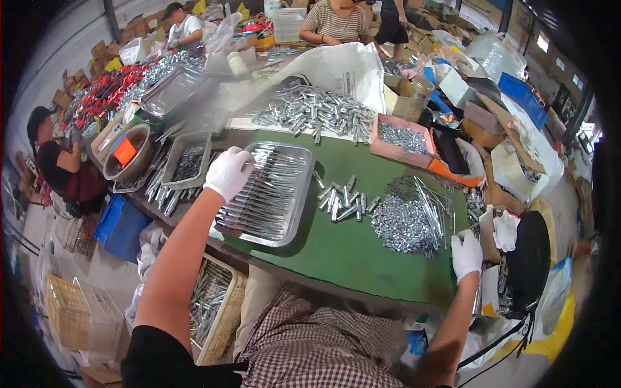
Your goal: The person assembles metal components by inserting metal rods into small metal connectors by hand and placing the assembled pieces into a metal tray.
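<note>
My left hand [229, 173], in a white glove, is at the left rim of a clear plastic tray [303, 194], its fingers curled. What they grip, if anything, is hidden. Rows of slim metal rods [265, 197] fill the tray. At the table's right edge is my right hand [466, 256], also gloved, with fingers closed; I cannot make out what is in them. Just left of it lie long thin rods [432, 210] and a heap of small shiny metal pieces [402, 226]. Short metal sleeves [343, 202] lie loose between tray and heap.
Behind, silvery bolt-like parts [317, 113] are piled by a white sack [359, 71]. A pink box [401, 140] holds small parts. Tubs of parts [187, 161] stand left; a crate [217, 310] sits below the green tabletop [343, 258]. Other people [336, 22] sit nearby.
</note>
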A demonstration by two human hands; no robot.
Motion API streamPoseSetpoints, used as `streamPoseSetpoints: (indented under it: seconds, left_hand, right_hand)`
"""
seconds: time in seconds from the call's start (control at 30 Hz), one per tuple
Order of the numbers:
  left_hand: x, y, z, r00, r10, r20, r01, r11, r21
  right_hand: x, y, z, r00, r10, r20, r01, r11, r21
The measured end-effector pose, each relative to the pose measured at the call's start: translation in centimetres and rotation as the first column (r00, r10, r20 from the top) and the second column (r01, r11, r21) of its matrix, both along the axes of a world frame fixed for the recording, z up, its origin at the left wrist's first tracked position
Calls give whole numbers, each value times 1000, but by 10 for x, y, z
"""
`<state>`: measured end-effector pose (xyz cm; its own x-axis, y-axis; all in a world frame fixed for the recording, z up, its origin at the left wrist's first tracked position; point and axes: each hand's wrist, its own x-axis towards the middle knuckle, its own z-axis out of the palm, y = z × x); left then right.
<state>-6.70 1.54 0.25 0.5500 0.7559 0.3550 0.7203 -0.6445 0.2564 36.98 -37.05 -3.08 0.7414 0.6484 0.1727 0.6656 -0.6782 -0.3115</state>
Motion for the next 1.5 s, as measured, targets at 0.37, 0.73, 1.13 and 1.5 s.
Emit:
streamPoseSetpoints:
  seconds: [0.37, 0.73, 1.13, 1.5]
  left_hand:
    - [145, -55, 1, 784, -297, -546, 489, 837, 247]
    - [150, -142, 32, 731, -563, 385, 644, 756, -118]
    - [149, -247, -42, 771, -593, 232, 614, 789, -28]
    - [147, -254, -47, 766, -612, 195, 620, 784, 28]
  right_hand:
    - [-121, -11, 24, 884, 455, -105, -368, 817, 443]
    - [-135, -35, 21, 907, 357, 221, -414, 852, 322]
    - [-133, -31, -11, 877, 472, 88, -478, 842, 248]
    - [-138, -30, 1, 915, 398, 60, -402, 893, 204]
